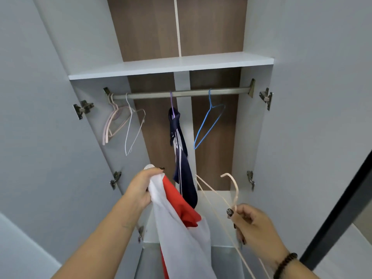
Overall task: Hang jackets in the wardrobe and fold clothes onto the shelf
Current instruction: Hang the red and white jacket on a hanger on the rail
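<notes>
head view: the left hand (141, 188) grips the collar end of a white-and-red jacket (177, 228), which hangs straight down from the fist in front of the open wardrobe, while the right hand (253, 228) pinches the neck of a pale pink hanger (231, 190), hook up. the hanger sits just right of the jacket, its long wire arms slanting down and away from the garment. so i judge the right hand must swing left to thread it in, well below the rail (181, 93).
</notes>
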Demonstrator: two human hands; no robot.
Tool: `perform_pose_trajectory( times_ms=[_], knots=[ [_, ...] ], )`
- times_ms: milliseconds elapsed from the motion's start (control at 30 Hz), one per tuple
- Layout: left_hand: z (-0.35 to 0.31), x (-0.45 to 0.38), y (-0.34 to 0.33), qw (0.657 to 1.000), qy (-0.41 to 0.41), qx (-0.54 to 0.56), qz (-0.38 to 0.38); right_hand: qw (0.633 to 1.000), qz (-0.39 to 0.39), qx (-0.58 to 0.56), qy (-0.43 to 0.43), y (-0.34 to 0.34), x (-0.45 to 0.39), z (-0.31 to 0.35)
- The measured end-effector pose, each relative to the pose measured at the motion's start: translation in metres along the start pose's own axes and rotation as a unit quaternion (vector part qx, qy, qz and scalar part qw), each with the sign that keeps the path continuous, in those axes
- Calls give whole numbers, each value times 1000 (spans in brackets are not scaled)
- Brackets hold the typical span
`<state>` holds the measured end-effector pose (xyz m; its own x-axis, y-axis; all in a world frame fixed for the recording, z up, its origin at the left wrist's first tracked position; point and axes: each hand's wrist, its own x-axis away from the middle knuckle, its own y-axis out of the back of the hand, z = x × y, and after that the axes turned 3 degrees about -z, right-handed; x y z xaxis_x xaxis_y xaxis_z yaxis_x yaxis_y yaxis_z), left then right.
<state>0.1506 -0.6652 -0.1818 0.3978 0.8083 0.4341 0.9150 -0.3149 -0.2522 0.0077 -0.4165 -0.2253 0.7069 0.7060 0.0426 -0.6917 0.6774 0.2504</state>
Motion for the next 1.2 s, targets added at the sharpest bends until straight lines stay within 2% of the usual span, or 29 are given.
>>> perform_pose_trajectory(
  times_ms=[233,300,400,600,667,733,867,933,1067,1200],
  knots=[
    [-6,3,47,987,59,-134,-70,993,104,47,-40,18,-16,-16],
    [-4,4,60,984,46,-149,-86,988,138,56,-29,12,-21,-15],
    [1,4,75,971,11,-215,-106,986,140,90,30,-6,-25,-12],
    [2,-1,112,914,-58,-367,-161,977,145,131,86,-52,-34,10],
    [-1,-3,126,887,-96,-406,-197,970,164,143,112,-62,-34,18],
    [-6,-3,143,845,-155,-454,-235,964,189,141,126,-70,-29,28],
    [-12,-2,175,714,-245,-591,-286,959,239,121,89,-81,-21,46],
    [-11,1,181,669,-273,-627,-291,953,263,128,83,-90,-18,50],
    [-11,10,178,635,-332,-647,-262,944,270,153,116,-121,-13,50],
    [-19,22,166,631,-396,-624,-237,952,255,144,86,-153,-16,48]
  ],
)
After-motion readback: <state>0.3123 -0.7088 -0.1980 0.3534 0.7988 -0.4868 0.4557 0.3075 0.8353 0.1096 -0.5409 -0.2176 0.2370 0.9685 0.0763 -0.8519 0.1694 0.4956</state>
